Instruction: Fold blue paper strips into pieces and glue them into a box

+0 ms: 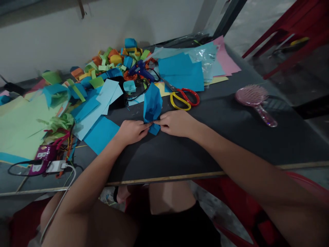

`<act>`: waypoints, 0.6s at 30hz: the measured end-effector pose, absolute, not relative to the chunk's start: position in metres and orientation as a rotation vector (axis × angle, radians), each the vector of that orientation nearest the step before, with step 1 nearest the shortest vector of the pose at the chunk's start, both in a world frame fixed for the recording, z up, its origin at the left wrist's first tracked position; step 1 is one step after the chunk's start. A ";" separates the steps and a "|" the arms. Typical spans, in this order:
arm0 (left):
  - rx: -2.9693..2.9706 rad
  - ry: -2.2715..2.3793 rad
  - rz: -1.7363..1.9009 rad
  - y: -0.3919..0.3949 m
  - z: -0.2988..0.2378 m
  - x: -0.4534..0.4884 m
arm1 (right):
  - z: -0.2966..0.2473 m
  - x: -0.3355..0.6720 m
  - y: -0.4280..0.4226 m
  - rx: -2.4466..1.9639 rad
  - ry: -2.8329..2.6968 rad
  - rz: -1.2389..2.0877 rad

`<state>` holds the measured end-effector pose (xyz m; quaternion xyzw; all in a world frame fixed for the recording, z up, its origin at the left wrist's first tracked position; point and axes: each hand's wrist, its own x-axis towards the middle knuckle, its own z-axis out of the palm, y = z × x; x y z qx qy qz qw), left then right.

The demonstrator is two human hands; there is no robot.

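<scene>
A blue folded paper piece stands at the middle of the dark tabletop, with a small flap lying toward me. My left hand is closed, its index fingertip pressing the lower left of this paper. From the other side my right hand presses the flap with its index finger, the other fingers curled in. The fingertips almost meet at the fold. Just beyond my right hand lie scissors with one red and one yellow handle. Blue paper sheets lie beside my left hand.
Behind are a blue glue gun and a heap of folded coloured paper pieces. A pink hairbrush rests at the right. At the left are green sheets, a purple device and a white charger with a cable.
</scene>
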<state>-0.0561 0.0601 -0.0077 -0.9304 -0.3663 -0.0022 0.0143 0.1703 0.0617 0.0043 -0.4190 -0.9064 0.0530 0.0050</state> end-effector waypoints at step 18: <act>-2.894 -1.089 0.163 0.054 0.000 -0.043 | -0.004 0.165 0.076 -1.050 -2.544 -0.313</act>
